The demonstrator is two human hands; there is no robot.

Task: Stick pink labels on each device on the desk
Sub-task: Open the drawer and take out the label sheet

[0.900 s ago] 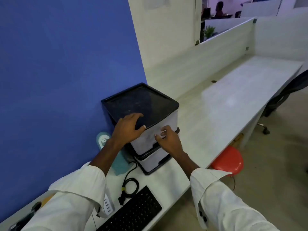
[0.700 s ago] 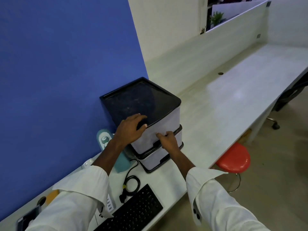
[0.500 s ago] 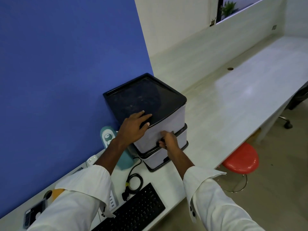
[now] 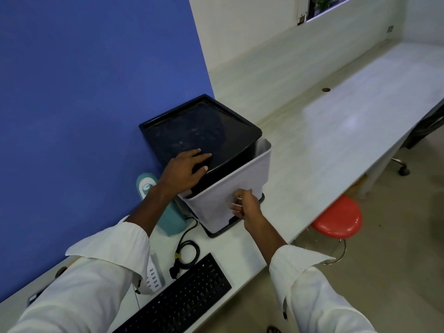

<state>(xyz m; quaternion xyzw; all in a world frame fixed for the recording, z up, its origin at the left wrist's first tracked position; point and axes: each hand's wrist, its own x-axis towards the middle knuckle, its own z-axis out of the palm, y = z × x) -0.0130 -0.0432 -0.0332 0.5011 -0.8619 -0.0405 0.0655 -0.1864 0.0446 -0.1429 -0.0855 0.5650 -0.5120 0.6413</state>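
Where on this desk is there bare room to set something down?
Free: the long stretch of desk right of the drawer unit, bordered by the back partition and front edge, running past the cable hole. Crowded: between drawer unit and keyboard, where the teal device, coiled cable and power strip lie; the right hand grips the open drawer there.

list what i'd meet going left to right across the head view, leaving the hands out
teal rounded plastic device → grey plastic drawer unit with black top → round red stool → black office chair at the right edge
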